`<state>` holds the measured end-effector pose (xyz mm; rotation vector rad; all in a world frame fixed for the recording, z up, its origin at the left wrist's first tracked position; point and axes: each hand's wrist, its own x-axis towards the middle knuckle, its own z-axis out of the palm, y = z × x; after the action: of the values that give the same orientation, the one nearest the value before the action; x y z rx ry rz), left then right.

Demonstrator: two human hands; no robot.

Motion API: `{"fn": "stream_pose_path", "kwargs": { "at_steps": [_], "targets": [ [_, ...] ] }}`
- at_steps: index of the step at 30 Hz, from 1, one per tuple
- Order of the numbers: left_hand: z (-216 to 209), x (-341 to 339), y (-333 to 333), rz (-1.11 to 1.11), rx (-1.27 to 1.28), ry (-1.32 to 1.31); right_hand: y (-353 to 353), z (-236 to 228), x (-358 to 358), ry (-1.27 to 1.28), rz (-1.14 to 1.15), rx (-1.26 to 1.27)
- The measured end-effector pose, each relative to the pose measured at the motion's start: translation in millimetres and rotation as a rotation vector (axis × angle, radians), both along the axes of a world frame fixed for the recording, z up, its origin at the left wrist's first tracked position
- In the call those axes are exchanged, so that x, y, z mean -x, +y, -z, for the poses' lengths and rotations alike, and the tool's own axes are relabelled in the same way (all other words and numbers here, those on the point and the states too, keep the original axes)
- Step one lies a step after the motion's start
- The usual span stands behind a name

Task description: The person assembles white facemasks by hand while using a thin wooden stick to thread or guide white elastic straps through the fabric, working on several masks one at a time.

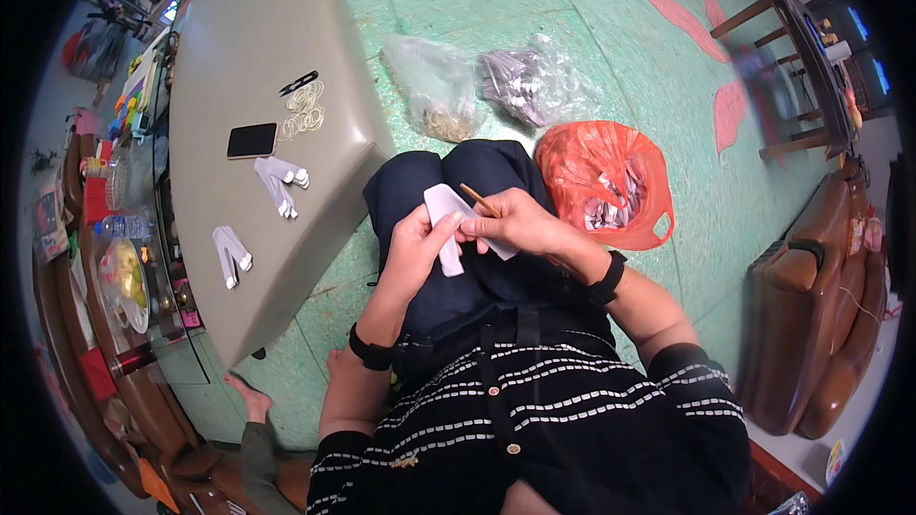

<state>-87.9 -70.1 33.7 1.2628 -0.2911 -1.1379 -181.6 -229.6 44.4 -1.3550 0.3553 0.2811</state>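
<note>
Over my lap, a white folded strip [442, 202], bent into a V with both ends spreading, is held between my two hands. My left hand [412, 240] is closed on its left leg, thumb and fingers pinching near the middle. My right hand [523, 221] grips the other leg and also has a thin brown stick [480, 200] poking out past the thumb. Whether the stick touches the strip is hidden by the fingers. On the beige padded bench [272, 29] to the left lie more V-shaped white strips [279, 186] and another such bundle [230, 255].
Near those bundles are a dark phone [252, 140], pale rubber bands [305, 111] and black thread snips [299, 84]. An orange plastic bag [582, 157] of white strips stands by my right knee. Ahead lie two clear bags, one with bands [447, 124], one with strips [515, 86].
</note>
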Motion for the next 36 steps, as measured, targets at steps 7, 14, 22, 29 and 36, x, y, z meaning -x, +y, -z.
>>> {"fn": "stream_pose_path", "kwargs": {
  "at_steps": [7, 14, 22, 29, 36],
  "targets": [
    [3.3, -14.0, 0.6, -0.174, 0.007, -0.067, 1.1, 4.3, 21.1, -0.011, 0.015, -0.009],
    [-1.2, -6.1, 3.3, -0.085, 0.052, 0.007, 6.1, -0.6, 23.5, -0.042, 0.095, 0.076],
    [-6.0, -4.1, 7.0, -0.079, 0.061, 0.068, 21.8, -15.8, 23.4, -0.359, 0.246, 0.68],
    [-9.4, -0.5, 7.5, -0.076, 0.089, 0.048, 21.6, -16.0, 23.9, -0.196, 0.263, 0.48],
    [-9.0, -1.2, 8.6, -0.038, 0.036, 0.084, 13.8, -10.5, 23.1, -0.091, 0.232, 0.186]
  ]
}}
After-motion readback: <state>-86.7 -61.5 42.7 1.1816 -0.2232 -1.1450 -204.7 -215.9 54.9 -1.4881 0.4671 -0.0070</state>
